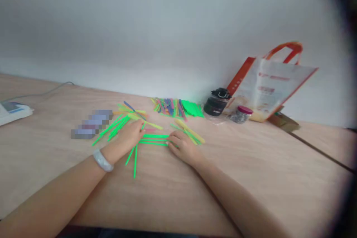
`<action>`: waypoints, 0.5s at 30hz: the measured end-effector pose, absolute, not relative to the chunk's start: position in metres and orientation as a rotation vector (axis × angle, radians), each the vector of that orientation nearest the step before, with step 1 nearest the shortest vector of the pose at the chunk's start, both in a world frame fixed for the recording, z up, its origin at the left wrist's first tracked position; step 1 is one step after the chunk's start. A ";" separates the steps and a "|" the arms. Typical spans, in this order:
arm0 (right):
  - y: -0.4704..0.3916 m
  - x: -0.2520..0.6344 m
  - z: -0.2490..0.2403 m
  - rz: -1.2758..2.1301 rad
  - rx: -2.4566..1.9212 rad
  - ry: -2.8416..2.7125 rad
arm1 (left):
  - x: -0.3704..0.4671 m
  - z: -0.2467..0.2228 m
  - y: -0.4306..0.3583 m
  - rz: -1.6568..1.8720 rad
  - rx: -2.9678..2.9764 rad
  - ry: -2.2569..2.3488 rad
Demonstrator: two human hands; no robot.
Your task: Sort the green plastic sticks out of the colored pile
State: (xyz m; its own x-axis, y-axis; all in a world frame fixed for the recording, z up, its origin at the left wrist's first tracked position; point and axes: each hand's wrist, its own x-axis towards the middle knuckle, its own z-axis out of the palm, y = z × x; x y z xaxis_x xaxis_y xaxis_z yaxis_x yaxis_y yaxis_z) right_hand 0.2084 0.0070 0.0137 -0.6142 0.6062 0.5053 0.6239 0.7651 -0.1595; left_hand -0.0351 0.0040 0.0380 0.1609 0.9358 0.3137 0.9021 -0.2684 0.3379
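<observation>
Several thin green sticks (154, 140) lie side by side on the table, spanning the gap between my two hands. My left hand (132, 132), with a pale bracelet (103, 160) at the wrist, is closed at their left ends; its fingertips are partly hidden, so what it pinches is unclear. My right hand (182, 146) has its fingers curled down on the sticks' right ends. A pink stick (150, 131) lies just behind the row. Two loose green sticks (135, 161) point toward me below my left hand. More green sticks (118, 128) fan out beside it.
Yellow and green sticks (191, 132) lie past my right hand. Behind are a multicoloured stick pile (170, 107) and a green bundle (193, 108). A black bottle (215, 104), a pink-lidded jar (242, 114) and a bag (267, 85) stand right; a blurred-out flat object (92, 124) lies left.
</observation>
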 end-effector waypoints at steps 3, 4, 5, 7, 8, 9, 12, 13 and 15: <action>0.012 0.205 0.011 0.142 -1.053 -2.116 | -0.021 0.039 -0.005 0.811 2.447 1.645; 0.013 0.204 0.011 0.229 -1.096 -2.019 | -0.015 0.038 -0.007 0.821 2.501 1.558; 0.014 0.202 0.011 0.322 -1.127 -1.939 | -0.010 0.036 -0.010 0.827 2.555 1.480; 0.014 0.198 0.011 0.507 -1.127 -1.868 | -0.003 0.031 -0.013 0.826 2.642 1.372; 0.013 0.195 0.012 0.593 -1.107 -1.861 | 0.000 0.028 -0.015 0.829 2.673 1.343; 0.012 0.193 0.013 0.667 -1.085 -1.862 | 0.002 0.025 -0.015 0.838 2.697 1.330; 0.007 0.186 0.015 0.834 -1.060 -1.841 | 0.006 0.018 -0.016 0.864 2.753 1.329; 0.006 0.184 0.015 0.879 -1.064 -1.819 | 0.007 0.017 -0.016 0.863 2.764 1.344; 0.003 0.180 0.017 0.968 -1.075 -1.782 | 0.008 0.018 -0.017 0.840 2.771 1.394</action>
